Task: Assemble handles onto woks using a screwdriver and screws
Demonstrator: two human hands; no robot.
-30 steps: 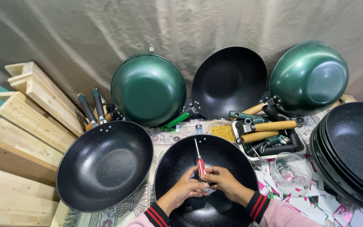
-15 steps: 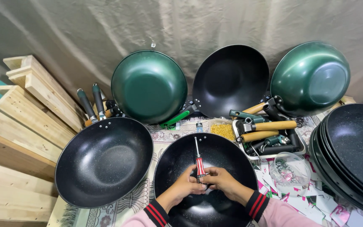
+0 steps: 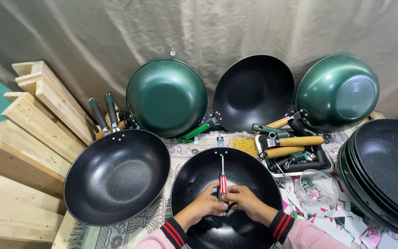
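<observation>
A beige curtain backs a patterned cloth crowded with woks. At lower centre both hands, left and right, close around the red screwdriver handle, its tip at the far rim of the black wok. Risk: the tip could slip off and scratch the coating, since nothing visible steadies the wok.

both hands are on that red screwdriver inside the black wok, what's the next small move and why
Probably turn the screwdriver while keeping its tip pressed against the far wall. The left hand and right hand clasp its red handle, and the shaft points up the inside of the black wok to a fastener near the rim, with two more beside it. Whether the tip is seated in it is too small to tell.
</observation>
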